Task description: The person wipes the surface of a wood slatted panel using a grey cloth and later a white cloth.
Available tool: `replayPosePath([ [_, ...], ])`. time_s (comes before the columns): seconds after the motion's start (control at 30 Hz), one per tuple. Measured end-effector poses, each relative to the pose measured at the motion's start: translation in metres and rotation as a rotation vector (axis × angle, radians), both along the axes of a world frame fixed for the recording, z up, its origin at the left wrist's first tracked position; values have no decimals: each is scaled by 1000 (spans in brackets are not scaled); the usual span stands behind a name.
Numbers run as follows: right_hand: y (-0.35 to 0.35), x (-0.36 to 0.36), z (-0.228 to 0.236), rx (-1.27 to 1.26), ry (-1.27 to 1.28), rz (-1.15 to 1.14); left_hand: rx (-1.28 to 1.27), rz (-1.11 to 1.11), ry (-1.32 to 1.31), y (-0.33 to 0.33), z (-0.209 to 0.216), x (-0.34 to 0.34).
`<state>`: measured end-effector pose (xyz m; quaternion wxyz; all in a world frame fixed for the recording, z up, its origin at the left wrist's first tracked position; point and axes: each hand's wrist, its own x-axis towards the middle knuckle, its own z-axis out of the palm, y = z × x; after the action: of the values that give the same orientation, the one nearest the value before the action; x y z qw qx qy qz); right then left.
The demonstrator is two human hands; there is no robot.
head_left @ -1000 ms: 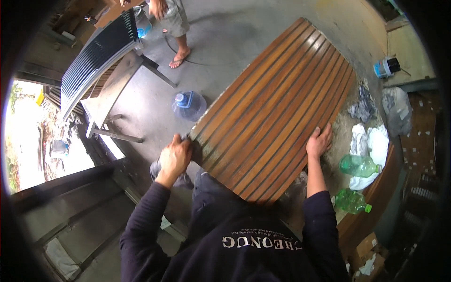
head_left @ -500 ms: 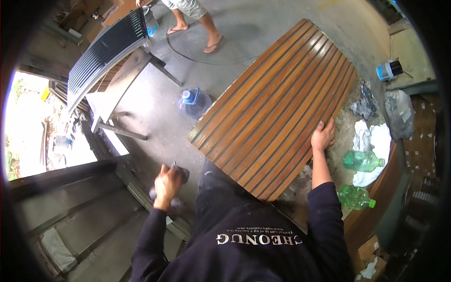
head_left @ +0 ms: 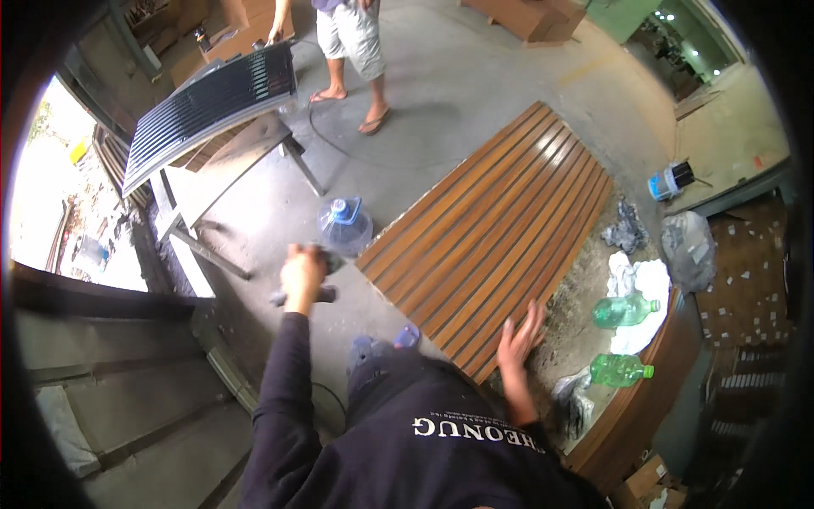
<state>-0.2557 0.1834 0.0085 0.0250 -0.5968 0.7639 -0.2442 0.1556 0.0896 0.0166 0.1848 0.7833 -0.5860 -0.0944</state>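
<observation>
My left hand (head_left: 300,278) grips a dark pistol-shaped tool (head_left: 326,258); its exact kind is blurred. It is held left of the near end of a brown slatted wood panel (head_left: 496,237) with dark grooves and a glossy sheen. By the panel's near right edge, my right hand (head_left: 518,339) has its fingers spread, with nothing in it; whether it touches the edge is unclear. Beyond my left hand stands a clear plastic jug (head_left: 346,227) with a blue cap, close to the panel's left corner.
Two green bottles (head_left: 626,310) and white cloth (head_left: 642,284) lie to the right. At the far left, a dark ribbed curved panel (head_left: 216,106) rests on a metal stand (head_left: 203,248). Another person (head_left: 354,42) stands behind it. A blue-and-white bucket (head_left: 666,183) sits far right.
My right hand has let go of the panel's right edge and drawn nearer to me, fingers spread. The left hand has moved up with the tool. My view has tilted, showing more of the room beyond.
</observation>
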Motion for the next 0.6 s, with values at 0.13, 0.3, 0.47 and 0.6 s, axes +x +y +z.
replayPosePath([
  [0.13, 41, 44, 34, -161, -254, 305, -272, 124, 506, -5, 36, 47],
  [0.3, -16, 119, 112, 61, -867, 643, -228, -231, 1056, 13, 94, -33],
  [0.47, -41, 182, 151, 523, -603, 603, -311, -394, 1109, 43, 110, -76],
  [0.6, 1, 185, 133, 555, -1032, 652, -145, -317, 1532, 82, 101, -44],
])
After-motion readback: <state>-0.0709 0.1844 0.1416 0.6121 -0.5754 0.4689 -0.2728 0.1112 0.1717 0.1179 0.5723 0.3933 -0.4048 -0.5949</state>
